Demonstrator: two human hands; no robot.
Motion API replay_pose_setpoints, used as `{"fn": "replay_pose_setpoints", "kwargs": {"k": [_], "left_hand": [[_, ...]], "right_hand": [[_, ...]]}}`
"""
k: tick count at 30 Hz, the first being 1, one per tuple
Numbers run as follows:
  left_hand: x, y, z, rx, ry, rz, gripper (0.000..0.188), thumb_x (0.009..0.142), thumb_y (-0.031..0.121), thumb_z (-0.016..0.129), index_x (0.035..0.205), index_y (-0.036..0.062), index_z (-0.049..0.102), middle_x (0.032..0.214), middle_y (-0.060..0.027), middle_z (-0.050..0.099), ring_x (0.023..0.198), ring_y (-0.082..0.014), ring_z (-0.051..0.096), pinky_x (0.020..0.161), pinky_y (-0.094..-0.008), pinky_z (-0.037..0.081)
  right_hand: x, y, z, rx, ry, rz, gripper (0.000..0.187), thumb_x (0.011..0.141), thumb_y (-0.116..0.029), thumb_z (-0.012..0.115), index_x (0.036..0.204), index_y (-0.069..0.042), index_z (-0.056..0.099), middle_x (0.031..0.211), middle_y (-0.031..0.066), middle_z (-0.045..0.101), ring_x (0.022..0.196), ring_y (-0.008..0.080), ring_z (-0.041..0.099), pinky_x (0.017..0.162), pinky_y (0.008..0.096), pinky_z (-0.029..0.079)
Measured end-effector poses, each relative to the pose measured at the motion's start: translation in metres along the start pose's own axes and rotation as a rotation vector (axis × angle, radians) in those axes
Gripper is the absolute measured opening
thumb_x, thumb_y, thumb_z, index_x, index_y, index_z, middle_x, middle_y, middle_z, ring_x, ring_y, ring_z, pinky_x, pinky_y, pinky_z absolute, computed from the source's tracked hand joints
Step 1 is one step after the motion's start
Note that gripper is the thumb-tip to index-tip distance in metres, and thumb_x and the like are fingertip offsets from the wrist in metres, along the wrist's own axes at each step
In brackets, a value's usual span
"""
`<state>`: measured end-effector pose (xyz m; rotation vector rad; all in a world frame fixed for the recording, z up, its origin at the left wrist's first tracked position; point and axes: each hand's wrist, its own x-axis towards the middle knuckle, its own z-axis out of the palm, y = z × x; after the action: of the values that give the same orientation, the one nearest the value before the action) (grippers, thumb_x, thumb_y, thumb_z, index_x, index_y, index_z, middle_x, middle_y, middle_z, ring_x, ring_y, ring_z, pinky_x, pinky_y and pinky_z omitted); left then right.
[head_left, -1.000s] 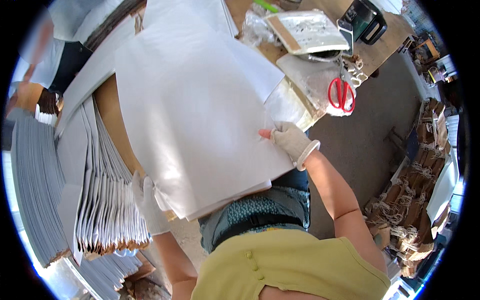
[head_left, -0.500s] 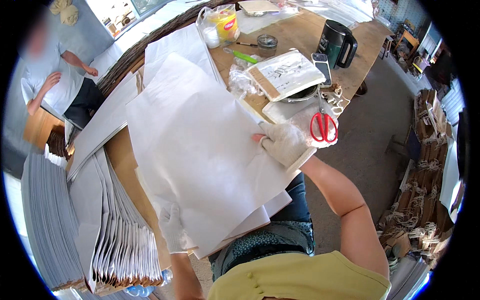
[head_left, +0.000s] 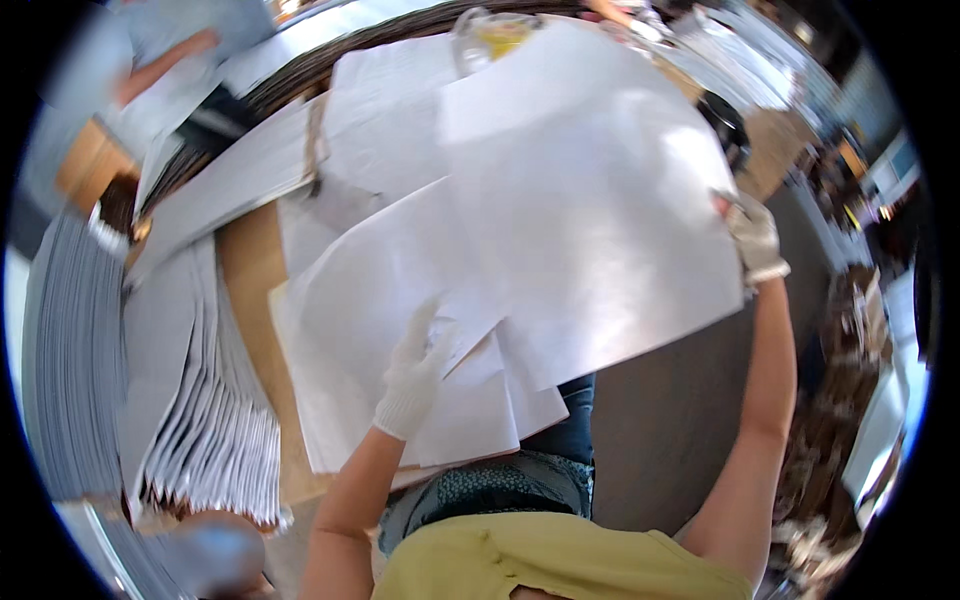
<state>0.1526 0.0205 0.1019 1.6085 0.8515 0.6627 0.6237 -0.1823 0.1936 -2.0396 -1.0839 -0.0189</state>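
Paper workshop, judging by a tall grey-white paper stack (head_left: 72, 375), a fanned, brown-edged white paper pile (head_left: 208, 450) and a brown worktable (head_left: 250, 262)

A brown tabletop (head_left: 247, 262) carried loose white paper sheets (head_left: 345, 340), overlapping near its middle. At the left, near side lay a fanned stack of folded white paper (head_left: 205, 430); beyond it, a flat white paper stack (head_left: 232, 188). A clear plastic bag (head_left: 478, 42) stood far off, a black kettle (head_left: 728, 128), partly hidden, at far right.
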Motion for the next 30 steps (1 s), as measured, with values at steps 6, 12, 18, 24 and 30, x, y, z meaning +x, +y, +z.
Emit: {"fn": "replay_pose_setpoints", "kwargs": {"k": [6, 12, 18, 24, 30], "left_hand": [[-0.038, 0.001, -0.039, 0.347, 0.033, -0.133, 0.051, 0.099, 0.020, 0.064, 0.147, 0.0082, 0.051, 0.123, -0.0095, 0.065, 0.104, -0.0194, 0.063, 0.095, -0.0345, 0.051], [-0.048, -0.048, -0.093, 0.178, 0.702, -0.172, 0.040, 0.099, 0.028, 0.067, 0.126, -0.0008, 0.064, 0.110, -0.0093, 0.069, 0.099, -0.0171, 0.067, 0.089, -0.0329, 0.054], [-0.030, -0.074, -0.114, -0.247, 0.365, -0.409, 0.040, 0.097, 0.029, 0.070, 0.123, -0.0008, 0.066, 0.112, -0.0083, 0.068, 0.101, -0.0147, 0.065, 0.089, -0.0320, 0.054], [-0.006, -0.031, -0.131, -0.339, 0.339, -0.114, 0.033, 0.101, 0.021, 0.064, 0.125, -0.0013, 0.067, 0.116, -0.0065, 0.069, 0.101, -0.0134, 0.064, 0.087, -0.0261, 0.052], [-0.023, -0.058, -0.152, -0.081, 0.331, -0.326, 0.026, 0.098, 0.021, 0.067, 0.116, 0.0020, 0.068, 0.077, 0.0038, 0.052, 0.068, -0.0060, 0.048, 0.059, -0.0232, 0.040]], "right_hand": [[0.008, 0.118, -0.036, -0.220, -0.149, 0.258, 0.032, 0.100, -0.025, 0.064, 0.123, -0.003, 0.070, 0.101, 0.0052, 0.071, 0.092, 0.0160, 0.063, 0.084, 0.0303, 0.050], [0.004, 0.114, 0.004, -0.528, 0.057, 0.034, 0.031, 0.101, -0.020, 0.061, 0.129, -0.007, 0.063, 0.101, 0.0093, 0.073, 0.090, 0.0232, 0.068, 0.085, 0.0343, 0.054], [-0.047, -0.061, 0.105, -0.230, -0.107, -0.182, 0.023, 0.096, -0.009, 0.065, 0.118, -0.010, 0.071, 0.098, 0.0125, 0.072, 0.081, 0.0174, 0.067, 0.076, 0.0305, 0.054], [-0.112, -0.130, 0.113, -0.099, -0.304, 0.022, 0.015, 0.096, -0.019, 0.068, 0.105, -0.007, 0.072, 0.084, 0.0103, 0.072, 0.070, 0.0224, 0.065, 0.069, 0.0344, 0.052], [-0.173, -0.101, 0.085, 0.082, -1.096, 0.788, 0.037, 0.091, -0.011, 0.053, 0.123, -0.002, 0.071, 0.112, 0.0158, 0.075, 0.093, 0.0220, 0.075, 0.080, 0.0318, 0.060]]}}
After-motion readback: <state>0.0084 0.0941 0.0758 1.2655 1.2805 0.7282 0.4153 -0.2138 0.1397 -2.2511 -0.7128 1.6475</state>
